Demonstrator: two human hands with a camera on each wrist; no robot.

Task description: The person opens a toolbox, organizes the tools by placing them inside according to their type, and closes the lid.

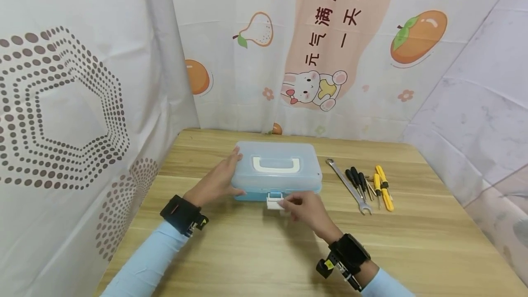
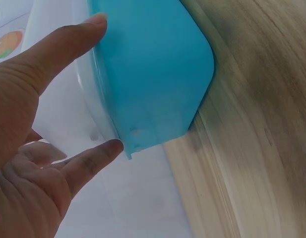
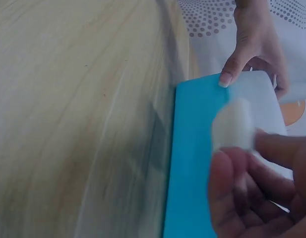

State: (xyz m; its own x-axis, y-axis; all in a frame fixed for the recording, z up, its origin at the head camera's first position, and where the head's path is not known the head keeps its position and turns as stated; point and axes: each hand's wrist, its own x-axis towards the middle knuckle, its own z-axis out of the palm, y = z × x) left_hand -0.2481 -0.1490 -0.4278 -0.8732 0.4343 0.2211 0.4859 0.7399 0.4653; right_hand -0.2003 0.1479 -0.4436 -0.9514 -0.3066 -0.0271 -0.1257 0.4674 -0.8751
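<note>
A small toolbox [image 1: 276, 180] with a translucent lid [image 1: 284, 148], a white handle and a blue base [image 2: 153, 64] stands on the table. My left hand [image 1: 220, 175] spans its left end and holds it, thumb at the front edge and fingers toward the back. In the left wrist view that thumb and one fingertip lie along the seam between lid and base. With thumb and fingers, my right hand [image 1: 307, 207] pinches the white latch [image 1: 274, 203], which sticks out from the box's front; the latch is blurred in the right wrist view. The lid is down.
Right of the box lie a wrench [image 1: 348, 186], several black-handled screwdrivers [image 1: 355, 178], yellow-handled tools [image 1: 384, 189] and some small metal pieces [image 1: 370, 188]. A printed curtain [image 1: 231, 86] hangs behind the wooden table [image 1: 231, 251], and others hang at both sides.
</note>
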